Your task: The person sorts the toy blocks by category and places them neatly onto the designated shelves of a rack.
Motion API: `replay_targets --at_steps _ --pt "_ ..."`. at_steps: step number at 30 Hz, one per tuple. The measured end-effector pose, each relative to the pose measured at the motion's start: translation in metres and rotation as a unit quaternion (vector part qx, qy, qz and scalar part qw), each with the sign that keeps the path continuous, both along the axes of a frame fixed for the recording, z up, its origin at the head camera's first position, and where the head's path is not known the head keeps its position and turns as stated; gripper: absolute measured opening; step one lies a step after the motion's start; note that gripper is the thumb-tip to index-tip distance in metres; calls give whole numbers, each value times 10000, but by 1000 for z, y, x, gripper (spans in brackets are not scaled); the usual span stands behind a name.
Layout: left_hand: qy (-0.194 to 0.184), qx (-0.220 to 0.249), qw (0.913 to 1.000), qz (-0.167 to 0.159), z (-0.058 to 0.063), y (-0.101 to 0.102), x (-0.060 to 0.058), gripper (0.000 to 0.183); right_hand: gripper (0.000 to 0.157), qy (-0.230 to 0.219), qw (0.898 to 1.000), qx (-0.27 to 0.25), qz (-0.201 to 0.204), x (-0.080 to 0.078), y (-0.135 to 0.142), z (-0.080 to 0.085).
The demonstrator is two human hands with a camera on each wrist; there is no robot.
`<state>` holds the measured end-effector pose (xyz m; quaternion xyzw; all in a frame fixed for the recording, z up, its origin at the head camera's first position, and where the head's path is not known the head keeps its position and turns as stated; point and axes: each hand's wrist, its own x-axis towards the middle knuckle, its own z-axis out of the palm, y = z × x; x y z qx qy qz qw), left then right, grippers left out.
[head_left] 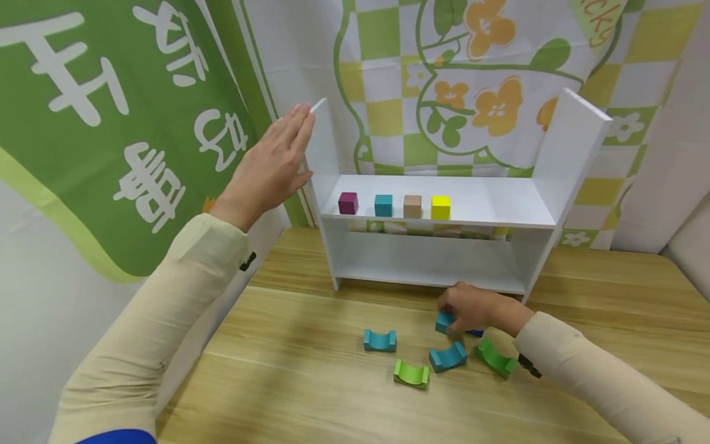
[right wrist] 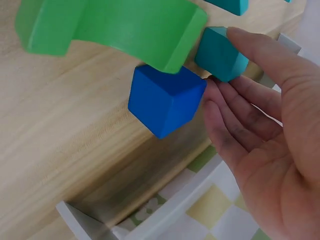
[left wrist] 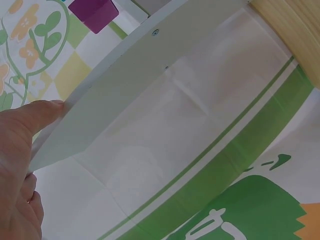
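My right hand (head_left: 468, 308) pinches a teal cube (right wrist: 220, 55) between thumb and fingers, low over the table in front of the shelf. Right beside those fingertips is a dark blue cube (right wrist: 167, 100), mostly hidden under the hand in the head view. A green arch block (right wrist: 135, 30) lies close by. My left hand (head_left: 272, 163) is raised at the upper left of the white shelf (head_left: 444, 271), its fingers straight and together along the top of the side panel (left wrist: 120, 75). In the left wrist view, the thumb tip touches that panel's front edge.
Purple (head_left: 348, 203), teal (head_left: 383, 206), tan (head_left: 412, 207) and yellow (head_left: 440, 208) cubes stand in a row on the upper board. Two teal arch blocks (head_left: 379, 340) and a lime one (head_left: 412, 374) lie on the wooden table (head_left: 288, 382). Printed cloth (head_left: 383, 74) hangs behind.
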<state>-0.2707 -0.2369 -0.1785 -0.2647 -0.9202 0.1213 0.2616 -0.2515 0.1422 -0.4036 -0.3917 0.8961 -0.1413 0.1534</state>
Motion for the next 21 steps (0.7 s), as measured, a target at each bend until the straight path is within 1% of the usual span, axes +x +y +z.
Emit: replay_targets --at_steps 6,8,12,16,21 --pt "41 -15 10000 -24 0 0 0 90 11 -101 9999 -38 -42 -2 2 -1" --pt "49 -4 10000 -45 0 0 -1 90 13 -171 9998 -31 -65 -3 3 -1" --pt "51 14 10000 -69 0 1 -1 91 23 -244 9996 -31 -125 -5 5 4" --pt "31 -1 10000 -55 0 1 -1 91 29 -163 9997 -145 -62 -6 8 15" --pt "-24 12 10000 -36 1 1 0 91 34 -142 9998 -132 -56 -6 13 37"
